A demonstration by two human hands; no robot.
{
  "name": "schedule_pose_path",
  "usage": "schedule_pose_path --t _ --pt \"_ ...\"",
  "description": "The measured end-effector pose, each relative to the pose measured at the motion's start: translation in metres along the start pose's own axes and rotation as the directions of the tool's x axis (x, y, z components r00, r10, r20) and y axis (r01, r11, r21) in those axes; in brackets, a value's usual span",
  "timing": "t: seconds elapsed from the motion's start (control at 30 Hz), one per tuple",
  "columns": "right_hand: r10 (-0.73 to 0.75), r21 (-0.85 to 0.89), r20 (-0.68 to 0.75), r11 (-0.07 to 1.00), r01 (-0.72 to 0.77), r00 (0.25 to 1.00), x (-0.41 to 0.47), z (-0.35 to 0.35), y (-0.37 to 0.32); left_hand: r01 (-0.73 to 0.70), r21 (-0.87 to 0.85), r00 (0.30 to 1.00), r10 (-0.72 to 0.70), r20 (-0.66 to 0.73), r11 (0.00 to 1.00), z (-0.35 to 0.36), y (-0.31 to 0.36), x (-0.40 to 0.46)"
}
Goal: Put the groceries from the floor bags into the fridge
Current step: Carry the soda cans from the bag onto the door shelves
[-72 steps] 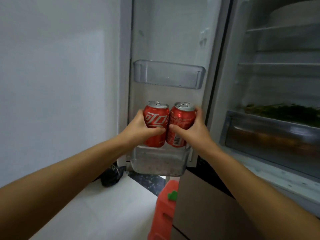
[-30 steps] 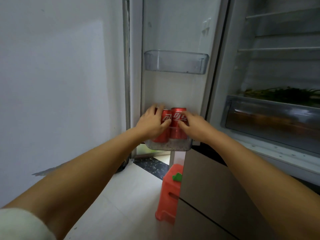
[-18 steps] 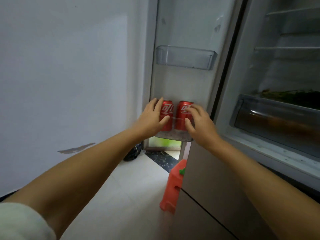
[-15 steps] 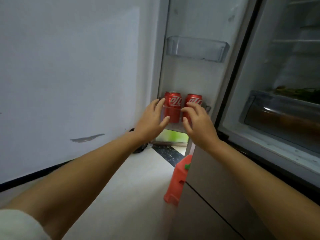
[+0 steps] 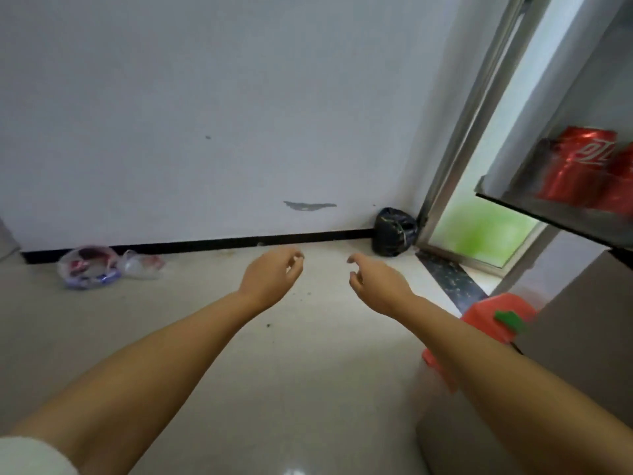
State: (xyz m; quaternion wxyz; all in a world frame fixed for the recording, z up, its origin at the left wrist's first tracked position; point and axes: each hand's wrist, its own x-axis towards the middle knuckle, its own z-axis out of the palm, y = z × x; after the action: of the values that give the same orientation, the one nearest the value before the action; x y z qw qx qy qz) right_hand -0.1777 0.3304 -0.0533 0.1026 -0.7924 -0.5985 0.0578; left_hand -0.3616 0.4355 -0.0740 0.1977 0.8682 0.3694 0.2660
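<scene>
Two red cola cans (image 5: 579,169) stand side by side in the lower bin (image 5: 507,197) of the open fridge door at the right edge. My left hand (image 5: 270,275) and my right hand (image 5: 373,282) hang empty over the floor, fingers loosely apart, well left of the cans. Clear plastic grocery bags (image 5: 92,267) with red and blue items inside lie on the floor against the wall at the left.
A black tied bag (image 5: 394,236) sits in the corner by the door frame. A red plastic stool (image 5: 493,323) stands beside the fridge's lower drawer front (image 5: 582,323). A white wall with a black skirting board runs across the back.
Both hands lowered the two cans into the door bin, let go and pulled back. The view has swung left and down toward the floor and the bags.
</scene>
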Motion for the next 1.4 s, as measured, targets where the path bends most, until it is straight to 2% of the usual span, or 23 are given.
schedule_pose_path --t 0.07,0.13,0.27,0.4,0.67,0.9,1.13,1.3,1.4 --pt "0.029 -0.088 0.203 0.996 -0.012 0.979 0.017 0.035 -0.042 0.096 0.061 0.995 -0.098 0.037 0.994 -0.020 -0.055 -0.026" --pt "0.030 -0.118 0.301 0.993 0.006 0.953 0.035 0.070 -0.089 0.185 0.124 0.977 -0.196 0.086 0.975 -0.044 -0.113 -0.053" --pt "-0.046 -0.086 0.346 0.993 0.080 0.937 0.071 0.123 -0.194 0.350 0.249 0.914 -0.388 0.122 0.903 -0.108 -0.224 -0.102" --pt "-0.141 -0.044 0.391 0.984 0.172 0.910 0.098 0.162 -0.286 0.484 0.253 0.851 -0.518 0.084 0.837 -0.168 -0.307 -0.133" --pt "-0.226 -0.037 0.472 0.961 0.275 0.852 0.179 0.213 -0.395 0.587 0.190 0.796 -0.603 0.042 0.787 -0.227 -0.413 -0.127" --pt "-0.244 -0.035 0.510 0.952 0.303 0.825 0.305 0.257 -0.469 0.608 0.186 0.775 -0.628 0.072 0.772 -0.259 -0.527 -0.054" --pt "-0.318 -0.033 0.576 0.912 0.410 0.754 0.440 0.291 -0.579 0.707 0.131 0.694 -0.717 0.058 0.695 -0.317 -0.646 -0.005" --pt "-0.408 0.018 0.590 0.869 0.494 0.697 0.510 0.331 -0.669 0.781 0.134 0.606 -0.792 0.076 0.610 -0.349 -0.741 0.006" --pt "-0.423 0.033 0.583 0.866 0.500 0.694 0.556 0.361 -0.716 0.791 0.112 0.594 -0.799 0.092 0.601 -0.368 -0.806 0.032"
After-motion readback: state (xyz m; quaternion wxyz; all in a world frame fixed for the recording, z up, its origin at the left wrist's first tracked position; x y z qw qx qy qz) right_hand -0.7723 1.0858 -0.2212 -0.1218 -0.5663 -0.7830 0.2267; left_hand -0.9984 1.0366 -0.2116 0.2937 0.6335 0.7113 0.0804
